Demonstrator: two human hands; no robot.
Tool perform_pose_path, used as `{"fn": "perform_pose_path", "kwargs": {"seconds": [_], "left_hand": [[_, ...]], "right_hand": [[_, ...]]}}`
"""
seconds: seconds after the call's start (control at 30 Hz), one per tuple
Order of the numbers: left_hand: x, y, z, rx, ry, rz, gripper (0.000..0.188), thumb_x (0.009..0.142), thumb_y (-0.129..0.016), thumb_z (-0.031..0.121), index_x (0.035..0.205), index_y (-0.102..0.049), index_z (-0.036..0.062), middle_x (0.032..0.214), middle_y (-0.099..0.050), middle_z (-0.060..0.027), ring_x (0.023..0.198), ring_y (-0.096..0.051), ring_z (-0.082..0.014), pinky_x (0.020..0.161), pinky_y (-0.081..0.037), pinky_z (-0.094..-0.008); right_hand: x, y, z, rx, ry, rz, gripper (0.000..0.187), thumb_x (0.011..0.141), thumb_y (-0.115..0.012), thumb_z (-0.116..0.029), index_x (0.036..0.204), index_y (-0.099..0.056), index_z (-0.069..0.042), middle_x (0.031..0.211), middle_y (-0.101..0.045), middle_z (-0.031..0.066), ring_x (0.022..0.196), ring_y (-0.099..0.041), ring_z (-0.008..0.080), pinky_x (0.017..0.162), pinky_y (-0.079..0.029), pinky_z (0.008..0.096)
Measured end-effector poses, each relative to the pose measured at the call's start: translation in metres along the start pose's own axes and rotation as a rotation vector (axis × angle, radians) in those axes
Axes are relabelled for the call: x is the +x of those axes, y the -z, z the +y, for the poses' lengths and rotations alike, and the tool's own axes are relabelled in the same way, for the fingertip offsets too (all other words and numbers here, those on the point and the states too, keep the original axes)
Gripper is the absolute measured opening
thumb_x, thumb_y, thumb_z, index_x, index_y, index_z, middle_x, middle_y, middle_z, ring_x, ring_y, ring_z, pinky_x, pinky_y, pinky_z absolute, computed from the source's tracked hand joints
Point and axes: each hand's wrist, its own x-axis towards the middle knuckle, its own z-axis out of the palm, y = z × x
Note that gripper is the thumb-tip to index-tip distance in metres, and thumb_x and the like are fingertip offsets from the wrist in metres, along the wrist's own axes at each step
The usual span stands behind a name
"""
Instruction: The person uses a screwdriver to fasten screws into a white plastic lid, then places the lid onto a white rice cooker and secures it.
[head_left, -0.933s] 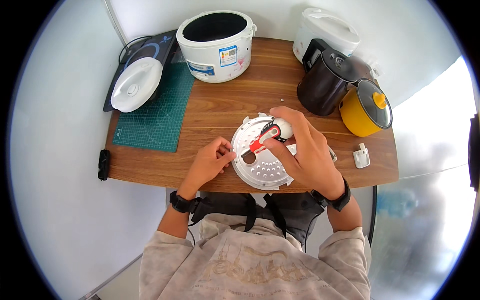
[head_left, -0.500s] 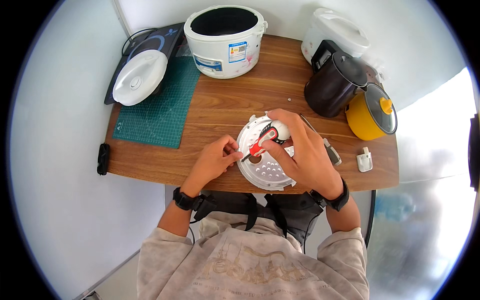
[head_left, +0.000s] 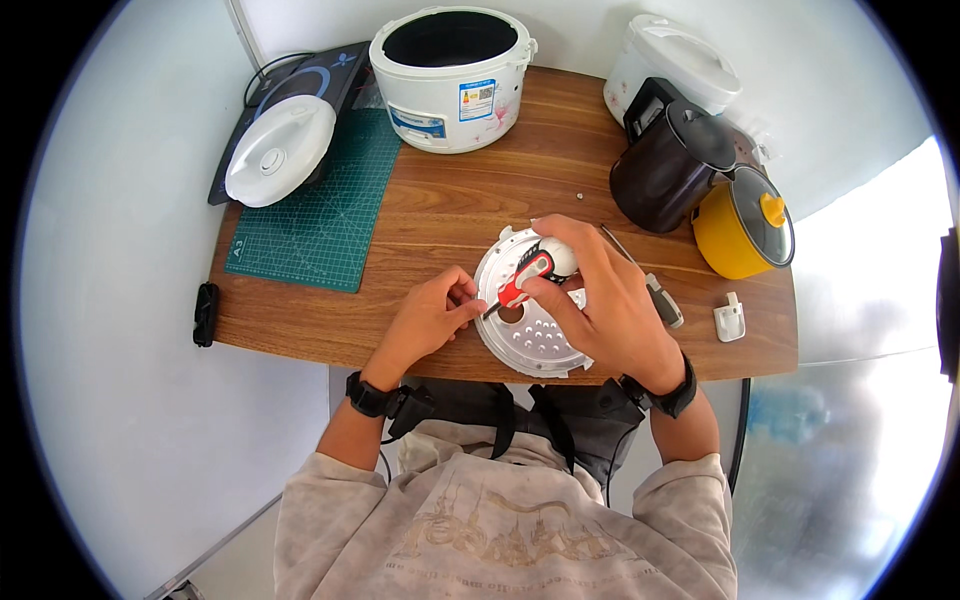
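A round silver metal plate (head_left: 540, 345) with dimples and a hole lies near the front edge of the table. My right hand (head_left: 615, 310) is closed around a red and white screwdriver (head_left: 528, 277) with black grips, tilted so that its tip points down-left to the plate's left rim. Beside that tip, my left hand (head_left: 430, 318) has its thumb and fingers pinched together at the rim. Whether a small part is between those fingertips cannot be made out.
A second screwdriver (head_left: 660, 300) lies right of the plate, near a small white plastic piece (head_left: 730, 318). Behind stand a white cooker body (head_left: 450, 105), a dark kettle (head_left: 655, 175) and a yellow pot (head_left: 730, 240). A white lid (head_left: 285, 150) overlaps a green cutting mat (head_left: 310, 240).
Both hands keep nearly the same pose at the plate's left rim. The whole view has shifted very slightly; nothing has been picked up or let go.
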Motion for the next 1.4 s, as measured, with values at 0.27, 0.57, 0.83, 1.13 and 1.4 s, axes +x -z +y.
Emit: {"fn": "perform_pose_path", "kwargs": {"seconds": [0.27, 0.57, 0.83, 1.13, 1.4], "left_hand": [[0.000, 0.001, 0.002, 0.001, 0.014, -0.010, 0.022, 0.092, -0.075, 0.020, 0.099, -0.060, 0.0054, 0.077, -0.066, -0.0023, 0.066, -0.063, -0.0095, 0.053, -0.050, -0.0248], [0.000, 0.001, 0.001, 0.006, 0.011, -0.011, 0.021, 0.092, -0.075, 0.018, 0.100, -0.060, 0.0057, 0.076, -0.065, -0.0019, 0.066, -0.062, -0.0090, 0.053, -0.050, -0.0248], [-0.001, 0.000, 0.002, -0.005, -0.019, -0.001, 0.019, 0.093, -0.074, 0.017, 0.099, -0.059, 0.0061, 0.077, -0.065, -0.0019, 0.066, -0.062, -0.0092, 0.052, -0.050, -0.0251], [0.000, -0.001, -0.001, 0.028, -0.026, -0.004, 0.019, 0.094, -0.073, 0.016, 0.099, -0.058, 0.0059, 0.077, -0.065, -0.0028, 0.065, -0.061, -0.0099, 0.052, -0.050, -0.0255], [-0.003, 0.001, 0.006, 0.078, -0.061, -0.017, 0.021, 0.095, -0.070, 0.014, 0.110, -0.060, 0.0039, 0.082, -0.068, -0.0043, 0.064, -0.061, -0.0108, 0.053, -0.050, -0.0267]], "right_hand": [[0.000, 0.000, 0.001, -0.006, 0.045, -0.023, 0.049, 0.090, -0.074, -0.013, 0.131, -0.051, -0.002, 0.111, -0.066, 0.0211, 0.091, -0.067, 0.0416, 0.072, -0.056, 0.0422], [-0.002, -0.002, -0.001, -0.008, 0.066, -0.032, 0.047, 0.092, -0.074, -0.017, 0.130, -0.052, -0.001, 0.113, -0.065, 0.0199, 0.091, -0.067, 0.0407, 0.071, -0.055, 0.0429], [0.004, 0.004, -0.014, -0.004, 0.068, -0.130, 0.051, 0.091, -0.073, -0.016, 0.136, -0.052, -0.004, 0.111, -0.065, 0.0172, 0.083, -0.068, 0.0350, 0.064, -0.056, 0.0407], [0.025, 0.013, -0.021, -0.155, 0.231, -0.169, 0.045, 0.091, -0.067, -0.016, 0.134, -0.056, -0.009, 0.110, -0.064, 0.0114, 0.077, -0.067, 0.0303, 0.060, -0.055, 0.0372], [0.045, 0.004, -0.028, -0.366, 0.250, -0.248, 0.029, 0.091, -0.071, -0.029, 0.106, -0.062, -0.007, 0.089, -0.057, 0.0078, 0.067, -0.063, 0.0271, 0.054, -0.050, 0.0368]]}}
